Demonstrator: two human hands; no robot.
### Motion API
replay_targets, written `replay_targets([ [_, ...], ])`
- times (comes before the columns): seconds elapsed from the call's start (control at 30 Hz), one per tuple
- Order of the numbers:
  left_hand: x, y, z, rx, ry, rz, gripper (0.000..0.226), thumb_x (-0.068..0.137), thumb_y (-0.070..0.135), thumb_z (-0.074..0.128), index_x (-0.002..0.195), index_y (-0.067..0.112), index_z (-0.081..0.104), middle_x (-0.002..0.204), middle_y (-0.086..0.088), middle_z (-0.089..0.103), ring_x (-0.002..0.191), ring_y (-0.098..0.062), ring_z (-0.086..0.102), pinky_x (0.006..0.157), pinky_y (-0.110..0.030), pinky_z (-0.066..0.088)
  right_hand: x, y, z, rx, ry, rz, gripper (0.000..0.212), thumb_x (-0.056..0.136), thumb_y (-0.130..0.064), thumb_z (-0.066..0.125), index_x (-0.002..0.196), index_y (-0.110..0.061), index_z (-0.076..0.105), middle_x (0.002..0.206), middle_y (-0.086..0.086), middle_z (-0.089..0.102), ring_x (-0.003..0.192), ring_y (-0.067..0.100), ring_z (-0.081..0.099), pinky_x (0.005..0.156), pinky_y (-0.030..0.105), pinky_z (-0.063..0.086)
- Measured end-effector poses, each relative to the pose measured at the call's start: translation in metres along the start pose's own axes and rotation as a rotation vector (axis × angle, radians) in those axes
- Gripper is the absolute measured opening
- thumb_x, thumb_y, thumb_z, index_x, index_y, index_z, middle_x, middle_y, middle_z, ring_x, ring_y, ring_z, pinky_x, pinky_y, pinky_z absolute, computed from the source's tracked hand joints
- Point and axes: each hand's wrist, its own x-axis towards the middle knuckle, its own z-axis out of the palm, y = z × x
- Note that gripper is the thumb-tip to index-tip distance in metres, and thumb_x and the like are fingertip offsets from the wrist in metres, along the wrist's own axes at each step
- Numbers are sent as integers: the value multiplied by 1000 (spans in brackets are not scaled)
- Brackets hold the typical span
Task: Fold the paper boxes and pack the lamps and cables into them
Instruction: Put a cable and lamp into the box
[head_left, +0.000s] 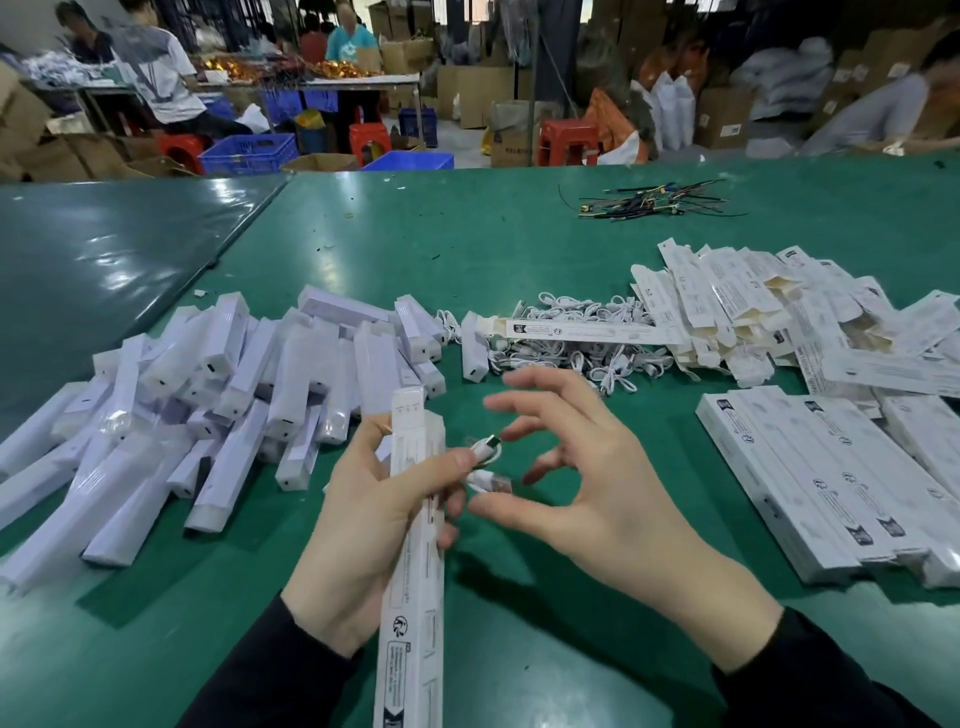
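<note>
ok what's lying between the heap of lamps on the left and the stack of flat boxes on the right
In the head view, a tangle of white cables lies between the lamps and the flat boxes, with one long box resting across it.

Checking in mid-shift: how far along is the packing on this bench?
Done: a row of closed boxes lies at the right. In hand: the left hand grips a long box and pinches a white cable; the right hand hovers open beside it. Left: a big lamp pile, loose cables and flat boxes.
</note>
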Motion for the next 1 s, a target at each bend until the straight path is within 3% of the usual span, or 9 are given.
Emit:
replay_targets([
  [0.07,0,2,-1,8,-57,-63,55,64,-1,81,106,10,48,55,-8,51,37,-13,45,33,-18,36,1,1,-1,93,-62,58,49,73,-20,85,118,-18,67,117,-10,62,95,10,65,75,21,53],
  [0.2,-1,6,-2,14,-97,-157,36,67,9,75,95,1,54,57,-5,55,39,-10,48,35,-17,38,1,0,-1,161,-45,38,23,77,-14,80,100,-14,76,84,-10,72,74,7,66,73,18,51],
  [0.3,2,3,-2,-67,-57,-248,27,69,17,69,91,2,62,70,-11,67,48,-13,61,40,-17,47,3,3,-3,100,11,23,16,80,-16,79,95,-15,77,83,-4,73,74,8,66,72,19,52],
  [0.4,6,-2,-4,-135,27,-291,27,67,22,72,84,0,74,78,-18,69,61,-21,70,50,-28,58,6,6,-6,173,117,117,12,78,-20,79,90,-24,78,84,-6,75,77,11,70,75,22,55],
  [0.53,4,-3,-6,-47,-84,-287,41,74,35,67,105,9,75,79,-12,68,70,-22,68,64,-44,60,11,8,-10,316,188,248,11,75,-34,72,77,-24,75,74,2,72,74,24,71,71,29,55],
  [0.7,0,-3,-1,-56,-223,-379,45,87,42,52,109,4,63,107,-18,73,73,-24,71,56,-35,60,13,11,-12,561,92,440,13,86,-20,64,87,-9,71,81,8,75,73,17,71,66,21,56],
  [0.87,5,-12,-1,-113,-155,-375,42,85,38,60,91,0,77,102,-24,72,90,-31,73,61,-33,60,10,9,-3,560,9,430,17,93,-20,57,97,-6,66,88,6,76,80,14,71,68,19,53],
  [0.93,5,-15,-3,-82,-158,-374,42,84,41,60,93,3,77,95,-21,73,84,-31,73,62,-39,60,9,9,-4,474,-11,400,21,93,-27,56,97,-9,67,90,1,77,84,10,71,69,15,49],
  [1.0,4,-16,-4,-61,-197,-399,47,82,46,57,101,7,75,82,-17,69,67,-28,69,55,-39,59,10,8,-7,422,-3,374,30,89,-36,56,96,-9,67,89,-1,76,83,9,71,66,14,46],
])
